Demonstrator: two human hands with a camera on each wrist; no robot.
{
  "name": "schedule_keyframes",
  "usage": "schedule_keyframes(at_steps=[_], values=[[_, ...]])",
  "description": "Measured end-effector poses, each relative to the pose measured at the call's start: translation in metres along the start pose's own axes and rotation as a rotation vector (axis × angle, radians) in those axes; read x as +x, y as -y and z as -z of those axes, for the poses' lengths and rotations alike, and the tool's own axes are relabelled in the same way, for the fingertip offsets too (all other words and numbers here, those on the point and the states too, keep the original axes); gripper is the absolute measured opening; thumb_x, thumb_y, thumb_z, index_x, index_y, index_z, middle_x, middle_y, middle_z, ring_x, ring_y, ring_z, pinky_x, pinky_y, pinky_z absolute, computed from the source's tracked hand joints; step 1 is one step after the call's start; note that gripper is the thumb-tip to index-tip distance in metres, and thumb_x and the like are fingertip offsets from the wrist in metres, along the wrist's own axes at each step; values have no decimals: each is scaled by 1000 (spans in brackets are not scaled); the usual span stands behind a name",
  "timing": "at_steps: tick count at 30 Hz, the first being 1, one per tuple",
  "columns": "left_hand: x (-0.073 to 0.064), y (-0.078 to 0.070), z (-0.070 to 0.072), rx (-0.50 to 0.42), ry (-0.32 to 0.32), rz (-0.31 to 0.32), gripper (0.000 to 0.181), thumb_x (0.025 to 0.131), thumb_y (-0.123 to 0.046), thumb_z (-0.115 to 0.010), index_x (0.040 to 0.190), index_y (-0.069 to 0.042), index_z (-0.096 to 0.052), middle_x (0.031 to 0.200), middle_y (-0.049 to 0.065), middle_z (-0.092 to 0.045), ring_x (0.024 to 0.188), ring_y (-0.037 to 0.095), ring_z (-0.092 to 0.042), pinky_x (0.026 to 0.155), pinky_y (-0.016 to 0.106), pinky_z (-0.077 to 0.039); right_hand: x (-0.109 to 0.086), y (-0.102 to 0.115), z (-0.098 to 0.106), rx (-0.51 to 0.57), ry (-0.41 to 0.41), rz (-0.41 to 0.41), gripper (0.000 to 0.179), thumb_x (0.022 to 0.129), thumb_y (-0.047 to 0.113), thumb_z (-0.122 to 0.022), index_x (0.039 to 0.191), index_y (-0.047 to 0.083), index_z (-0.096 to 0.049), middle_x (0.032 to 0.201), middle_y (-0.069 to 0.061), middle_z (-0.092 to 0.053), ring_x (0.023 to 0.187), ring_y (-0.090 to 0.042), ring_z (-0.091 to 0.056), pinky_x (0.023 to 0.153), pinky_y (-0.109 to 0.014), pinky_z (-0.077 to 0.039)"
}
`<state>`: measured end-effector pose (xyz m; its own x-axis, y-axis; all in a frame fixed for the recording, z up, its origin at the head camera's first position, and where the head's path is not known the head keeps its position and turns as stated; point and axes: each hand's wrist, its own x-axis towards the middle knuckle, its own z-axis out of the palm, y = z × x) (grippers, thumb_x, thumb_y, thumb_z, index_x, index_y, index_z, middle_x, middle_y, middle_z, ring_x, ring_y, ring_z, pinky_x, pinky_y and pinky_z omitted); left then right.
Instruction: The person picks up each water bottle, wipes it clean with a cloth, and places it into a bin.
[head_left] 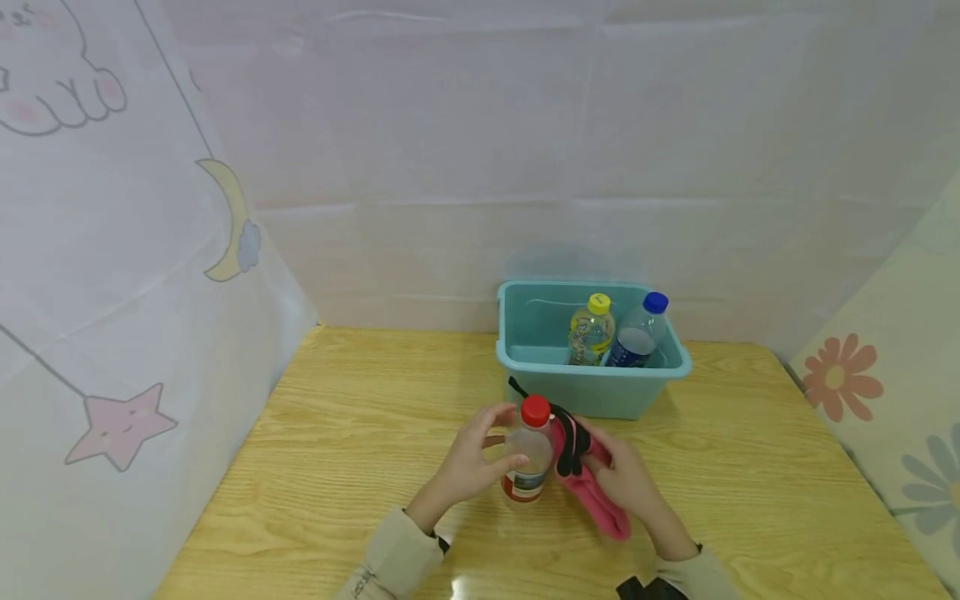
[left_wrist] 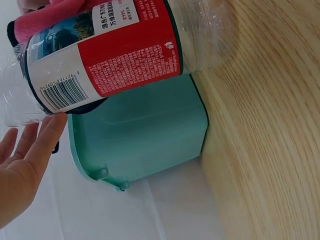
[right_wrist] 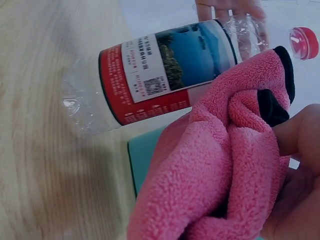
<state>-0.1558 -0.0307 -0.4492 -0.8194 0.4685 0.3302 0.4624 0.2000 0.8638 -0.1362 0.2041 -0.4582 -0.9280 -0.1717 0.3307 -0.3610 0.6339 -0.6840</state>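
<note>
A clear plastic bottle (head_left: 528,450) with a red cap and a red-and-blue printed label stands upright in front of me. My left hand (head_left: 474,457) is around its left side, thumb in front and fingers behind. In the left wrist view, the left fingertips (left_wrist: 59,120) meet the bottle near the upper edge of its label. My right hand (head_left: 619,471) grips a bunched pink cloth (head_left: 592,500), fluffy with black edging. That cloth lies right at the bottle's right side and overlaps it in the right wrist view.
Behind the bottle is a light blue-green plastic bin (head_left: 577,392). Inside it stand a yellow-capped bottle (head_left: 588,337) and a blue-capped bottle (head_left: 636,337). The wood-grain table (head_left: 360,400) backs onto a pale fabric wall (head_left: 420,167), with printed fabric at both sides.
</note>
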Motion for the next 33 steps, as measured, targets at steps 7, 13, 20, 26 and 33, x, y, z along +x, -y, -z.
schedule_keyframes(at_steps=[7,13,20,26,33], values=[[0,-2,2,-30,33,-15,50,83,-11,-67,126,-2,-45,123,11,-50,112,27,-49,88,41,-47,6,9,9,9,-23,61,53,73,-17,-61,122,2,-57,104,-18,-64,94,-33,-61,76,-50,-49],[-1,-17,6,-24,56,-39,48,83,-1,-64,126,6,-44,121,20,-50,111,34,-48,86,42,-48,14,18,16,2,-45,138,52,72,-18,-61,120,1,-57,106,-18,-63,95,-33,-60,76,-51,-49],[-3,-35,11,-11,52,-82,46,82,3,-63,124,10,-46,115,24,-49,107,36,-49,84,33,-50,20,26,21,-24,-19,177,51,73,-16,-62,120,2,-58,98,-14,-66,76,-24,-61,62,-34,-51],[-4,-37,11,1,33,-74,45,82,3,-63,123,10,-47,115,24,-50,107,37,-50,83,32,-50,23,28,20,-66,40,154,53,75,-12,-62,123,7,-57,99,-11,-66,72,-16,-57,60,-28,-47],[-5,-36,10,-22,-5,-80,45,81,4,-64,122,10,-48,115,25,-53,105,38,-52,82,29,-50,26,34,19,-112,113,169,58,74,-14,-58,126,12,-55,93,-3,-65,67,-11,-49,56,-25,-41]])
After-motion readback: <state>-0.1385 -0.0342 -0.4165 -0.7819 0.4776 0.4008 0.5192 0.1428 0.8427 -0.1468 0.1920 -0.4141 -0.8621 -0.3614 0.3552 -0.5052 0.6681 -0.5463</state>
